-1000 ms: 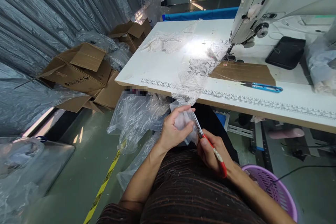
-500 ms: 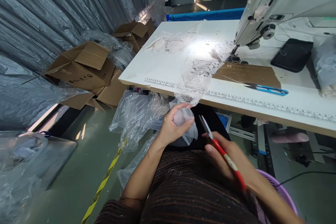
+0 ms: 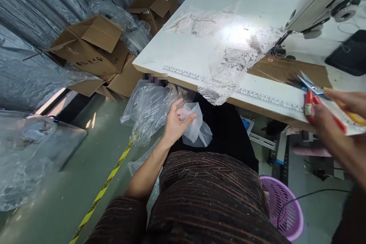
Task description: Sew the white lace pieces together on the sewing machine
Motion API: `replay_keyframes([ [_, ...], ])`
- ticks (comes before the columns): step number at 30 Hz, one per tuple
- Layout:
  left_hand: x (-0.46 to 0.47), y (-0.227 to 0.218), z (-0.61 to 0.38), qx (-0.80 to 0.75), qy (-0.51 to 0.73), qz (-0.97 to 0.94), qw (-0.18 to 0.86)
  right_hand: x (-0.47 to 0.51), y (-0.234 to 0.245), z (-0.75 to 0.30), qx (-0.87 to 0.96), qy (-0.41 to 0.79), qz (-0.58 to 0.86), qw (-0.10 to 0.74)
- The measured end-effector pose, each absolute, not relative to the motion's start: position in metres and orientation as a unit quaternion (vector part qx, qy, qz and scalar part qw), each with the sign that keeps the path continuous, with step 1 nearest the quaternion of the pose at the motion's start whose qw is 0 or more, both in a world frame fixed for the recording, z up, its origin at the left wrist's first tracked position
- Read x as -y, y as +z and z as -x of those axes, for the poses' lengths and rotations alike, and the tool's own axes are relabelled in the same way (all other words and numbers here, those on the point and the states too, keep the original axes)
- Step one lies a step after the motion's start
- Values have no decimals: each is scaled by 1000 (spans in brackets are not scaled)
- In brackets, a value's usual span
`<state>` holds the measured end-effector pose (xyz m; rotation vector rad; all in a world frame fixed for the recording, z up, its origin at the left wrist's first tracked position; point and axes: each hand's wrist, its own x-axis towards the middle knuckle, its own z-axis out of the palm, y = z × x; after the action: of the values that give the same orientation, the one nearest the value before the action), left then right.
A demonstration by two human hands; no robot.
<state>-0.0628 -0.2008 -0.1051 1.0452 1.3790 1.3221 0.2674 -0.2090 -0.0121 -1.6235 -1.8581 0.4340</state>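
My left hand is over my lap, fingers pinched on a small piece of sheer white fabric that hangs down from them. My right hand is out at the right, at the front edge of the white sewing table, closed round red-handled scissors whose blades point up and to the left over the table. White lace lies on the table and droops over its front edge, just above my left hand.
A sewing machine stands at the table's back right, with brown cardboard and a black tablet near it. Clear plastic bags and open cardboard boxes crowd the floor on the left. A purple basket sits at lower right.
My right hand has swung the scissors away from the sheer fabric, up and to the right to the table's edge. My left hand still holds the fabric and has dropped slightly.
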Motion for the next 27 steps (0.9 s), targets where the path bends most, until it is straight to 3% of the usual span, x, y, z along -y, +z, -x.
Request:
replay_keyframes([
  [1,202,-107,63,-579,529,-417,459,215,-18,-244,683,170,608,368],
  [2,204,-109,62,-594,522,-410,454,219,-27,-221,705,230,560,371],
  [4,206,-112,58,-609,517,-400,449,218,-54,-177,740,383,458,310],
  [6,208,-114,54,-599,518,-391,470,209,-86,-142,714,458,440,294],
  [10,209,-118,50,-546,505,-386,546,188,-131,-105,574,607,437,335],
  [14,204,-124,57,-529,511,-363,572,174,-145,-108,386,756,412,331],
  [22,197,-135,65,-531,513,-287,611,163,-164,-139,337,806,380,305],
  [27,199,-133,59,-538,497,-301,610,167,-161,-123,460,706,416,342],
])
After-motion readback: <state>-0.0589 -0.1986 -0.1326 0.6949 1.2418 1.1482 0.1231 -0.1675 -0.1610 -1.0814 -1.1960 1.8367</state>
